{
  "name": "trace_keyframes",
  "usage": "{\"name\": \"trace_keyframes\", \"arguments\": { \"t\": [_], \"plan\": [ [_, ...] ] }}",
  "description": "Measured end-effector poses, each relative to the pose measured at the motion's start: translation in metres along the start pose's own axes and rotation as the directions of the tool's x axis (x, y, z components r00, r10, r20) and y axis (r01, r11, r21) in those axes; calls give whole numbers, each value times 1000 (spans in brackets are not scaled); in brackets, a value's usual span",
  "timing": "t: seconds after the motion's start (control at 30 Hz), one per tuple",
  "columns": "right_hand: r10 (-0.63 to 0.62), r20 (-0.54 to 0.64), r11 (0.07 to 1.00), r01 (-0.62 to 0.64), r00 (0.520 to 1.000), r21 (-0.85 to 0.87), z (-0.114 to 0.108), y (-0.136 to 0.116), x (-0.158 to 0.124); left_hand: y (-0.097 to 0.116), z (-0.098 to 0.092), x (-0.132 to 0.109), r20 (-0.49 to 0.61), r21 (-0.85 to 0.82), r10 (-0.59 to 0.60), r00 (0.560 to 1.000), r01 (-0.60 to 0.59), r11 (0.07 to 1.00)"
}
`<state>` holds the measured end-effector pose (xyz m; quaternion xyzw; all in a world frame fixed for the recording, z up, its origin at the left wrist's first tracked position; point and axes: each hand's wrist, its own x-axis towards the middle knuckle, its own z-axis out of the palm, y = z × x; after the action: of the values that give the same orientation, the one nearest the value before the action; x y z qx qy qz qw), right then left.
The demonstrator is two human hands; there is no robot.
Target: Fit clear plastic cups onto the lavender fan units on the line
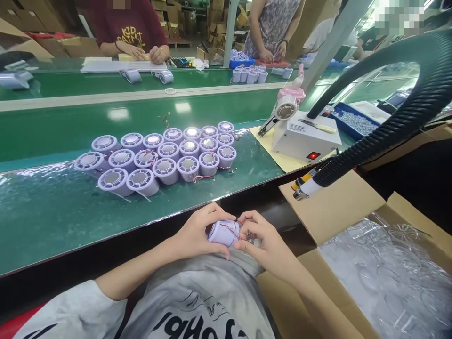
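Close to my body, off the bench edge, a lavender cylindrical fan housing (223, 234) lies on its side between my hands. My left hand (201, 231) is wrapped round its left end, thumb below and fingers above. At the other end my right hand (260, 238) pinches around a clear plastic part and thin red and dark wires; the fingers hide most of that part. Several similar lavender housings (164, 170) stand in rows on the green bench, round grilles facing up, some with loose wires.
Right of the rows, a white box with a lit red switch (303, 136) stands on yellow card. A black ribbed hose (381, 136) arches over the right side. An open carton (339, 202) holds clear plastic parts. Co-workers (130, 28) work across the bench.
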<state>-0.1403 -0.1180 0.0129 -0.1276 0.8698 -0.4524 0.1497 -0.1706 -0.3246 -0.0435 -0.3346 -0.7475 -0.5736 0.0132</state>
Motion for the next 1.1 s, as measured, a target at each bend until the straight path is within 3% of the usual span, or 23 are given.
{"name": "trace_keyframes", "arguments": {
  "t": [0.13,0.27,0.4,0.5,0.57,0.63,0.7,0.77,0.83,1.0,1.1],
  "plan": [
    [30,5,998,-31,1000,59,-2,0,-3,-9,-1,3,78,47,12,997,-15,999],
    [81,-108,989,-66,991,135,0,5,-2,-17,0,5,180,5,-13,984,12,1000],
    [112,-190,952,-51,975,303,-2,12,4,-14,4,2,227,-181,-138,964,181,967],
    [88,-183,910,-4,979,415,-6,13,4,-7,6,-2,255,-385,-246,935,332,861],
    [-6,-107,935,43,994,351,-8,11,1,-3,6,-5,259,-520,-308,916,401,755],
    [-133,-56,974,141,990,175,-9,10,-4,-1,5,-8,259,-611,-348,901,432,664],
    [-232,-57,973,232,971,1,-7,11,-9,0,3,-10,288,-655,-365,885,460,599],
    [-269,-61,962,265,961,-65,-6,14,-14,2,0,-12,331,-663,-366,870,490,566],
    [-261,-59,964,257,963,-65,-5,16,-17,4,-3,-13,349,-658,-341,873,487,575],
    [-187,-50,982,187,981,-12,-6,11,-22,13,-10,-13,271,-548,-260,927,371,749],
    [-149,-25,987,150,988,51,-8,4,-23,17,-11,-13,251,-504,-224,942,325,800]
  ]
}}
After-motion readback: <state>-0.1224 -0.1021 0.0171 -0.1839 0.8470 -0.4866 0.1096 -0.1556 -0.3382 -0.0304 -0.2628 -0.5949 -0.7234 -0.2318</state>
